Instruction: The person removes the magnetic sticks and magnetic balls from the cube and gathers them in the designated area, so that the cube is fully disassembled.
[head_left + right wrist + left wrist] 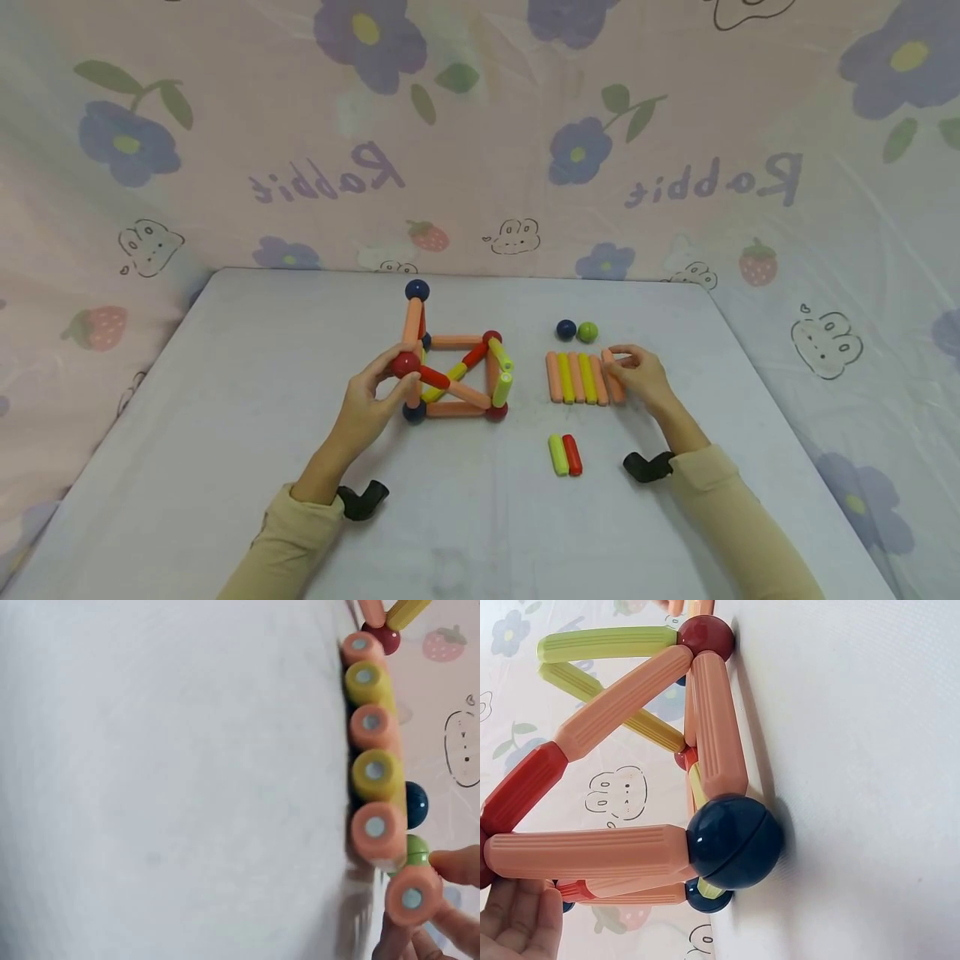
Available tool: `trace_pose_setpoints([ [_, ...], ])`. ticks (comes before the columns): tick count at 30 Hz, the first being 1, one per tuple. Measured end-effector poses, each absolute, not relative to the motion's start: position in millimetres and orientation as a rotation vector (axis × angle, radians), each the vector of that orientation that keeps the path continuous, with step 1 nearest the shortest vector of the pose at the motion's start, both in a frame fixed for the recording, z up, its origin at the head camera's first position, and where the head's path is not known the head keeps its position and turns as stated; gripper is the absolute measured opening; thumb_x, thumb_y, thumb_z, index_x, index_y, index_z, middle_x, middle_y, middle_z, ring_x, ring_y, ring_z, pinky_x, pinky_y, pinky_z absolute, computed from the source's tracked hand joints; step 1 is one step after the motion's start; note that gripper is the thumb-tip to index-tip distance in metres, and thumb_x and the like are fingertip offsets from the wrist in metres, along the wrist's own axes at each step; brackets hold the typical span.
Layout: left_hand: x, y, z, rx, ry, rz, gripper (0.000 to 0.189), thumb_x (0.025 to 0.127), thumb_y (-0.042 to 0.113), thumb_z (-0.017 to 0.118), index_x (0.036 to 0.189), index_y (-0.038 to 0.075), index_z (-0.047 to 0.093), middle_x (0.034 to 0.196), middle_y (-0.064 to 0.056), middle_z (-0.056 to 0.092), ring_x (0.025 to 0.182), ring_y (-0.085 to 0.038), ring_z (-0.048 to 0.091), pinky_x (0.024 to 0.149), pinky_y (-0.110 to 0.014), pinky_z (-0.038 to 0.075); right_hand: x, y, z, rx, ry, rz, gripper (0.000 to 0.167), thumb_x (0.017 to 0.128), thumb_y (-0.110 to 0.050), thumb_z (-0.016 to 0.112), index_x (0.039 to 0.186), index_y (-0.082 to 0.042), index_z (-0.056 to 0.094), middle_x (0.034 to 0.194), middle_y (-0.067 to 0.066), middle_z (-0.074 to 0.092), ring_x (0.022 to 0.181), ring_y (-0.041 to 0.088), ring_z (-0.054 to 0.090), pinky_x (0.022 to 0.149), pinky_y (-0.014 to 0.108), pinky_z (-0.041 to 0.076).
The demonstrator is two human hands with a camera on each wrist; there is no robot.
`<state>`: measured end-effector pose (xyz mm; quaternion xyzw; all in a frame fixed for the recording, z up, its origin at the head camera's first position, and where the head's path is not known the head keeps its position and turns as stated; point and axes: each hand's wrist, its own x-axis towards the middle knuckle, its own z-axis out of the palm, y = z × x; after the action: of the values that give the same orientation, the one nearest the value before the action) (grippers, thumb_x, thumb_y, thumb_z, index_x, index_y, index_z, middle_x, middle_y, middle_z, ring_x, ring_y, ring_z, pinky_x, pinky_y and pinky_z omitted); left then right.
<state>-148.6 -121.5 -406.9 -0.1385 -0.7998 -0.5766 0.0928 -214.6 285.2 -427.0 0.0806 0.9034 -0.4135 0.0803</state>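
Observation:
My left hand [372, 397] holds a red ball [407, 364] between thumb and fingers, at an upper corner of a frame of magnetic sticks and balls. From that ball a red stick [435, 377] and an orange stick [469, 394] slope down to a red ball [496, 410] on the table. A dark blue ball [735, 841] makes the near base corner in the left wrist view. My right hand [640, 372] pinches an orange magnetic stick [414, 895] at the right end of a row of orange and yellow sticks [577, 379]; it leans, raised above its neighbours.
Behind the row sit a dark blue ball [566, 330] and a green ball [588, 332]. In front of it lie a yellow-green stick [558, 455] and a red stick [572, 455] side by side. A patterned curtain [480, 167] hangs behind the white table [225, 350].

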Motion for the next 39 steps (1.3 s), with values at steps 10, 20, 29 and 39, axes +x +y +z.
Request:
trace_pose_setpoints([
  [10, -149.0, -121.3, -406.7, -0.418, -2.365, -1.724, 0.046, 0.091, 0.005, 0.064, 0.135, 0.0, 0.051, 0.134, -0.02, 0.059, 0.113, -0.027, 0.059, 0.107, -0.05, 0.042, -219.5, 288.5, -434.9, 0.28, 2.708, -1.149, 0.047, 0.094, -0.022, 0.062, 0.132, 0.002, 0.051, 0.103, 0.019, 0.06, 0.076, 0.012, 0.052, 0.061, 0.017, 0.046],
  [20, -149.9, -121.4, -409.3, -0.418, -2.361, -1.735, 0.046, 0.091, 0.006, 0.064, 0.135, 0.002, 0.052, 0.133, -0.02, 0.059, 0.114, -0.031, 0.06, 0.107, -0.037, 0.046, -214.8, 288.9, -429.6, 0.199, 2.817, -1.063, 0.046, 0.091, -0.016, 0.062, 0.13, 0.006, 0.052, 0.11, 0.03, 0.062, 0.076, 0.02, 0.062, 0.062, 0.017, 0.047],
  [29, -147.4, -120.7, -410.0, -0.417, -2.371, -1.72, 0.046, 0.091, 0.007, 0.064, 0.135, 0.002, 0.052, 0.133, -0.019, 0.06, 0.111, -0.021, 0.061, 0.103, -0.019, 0.045, -192.9, 271.5, -419.8, -0.005, 3.045, -1.085, 0.034, 0.088, -0.009, 0.066, 0.117, 0.007, 0.061, 0.098, 0.026, 0.065, 0.088, 0.034, 0.063, 0.065, 0.019, 0.045],
  [39, -147.0, -123.3, -405.8, -0.424, -2.41, -1.698, 0.046, 0.092, 0.008, 0.063, 0.136, 0.003, 0.051, 0.134, -0.02, 0.059, 0.115, -0.034, 0.06, 0.105, -0.054, 0.043, -165.0, 202.7, -415.0, -0.273, 2.832, -1.35, 0.029, 0.085, -0.006, 0.071, 0.111, 0.006, 0.066, 0.095, 0.02, 0.071, 0.084, 0.02, 0.066, 0.073, 0.019, 0.054],
])
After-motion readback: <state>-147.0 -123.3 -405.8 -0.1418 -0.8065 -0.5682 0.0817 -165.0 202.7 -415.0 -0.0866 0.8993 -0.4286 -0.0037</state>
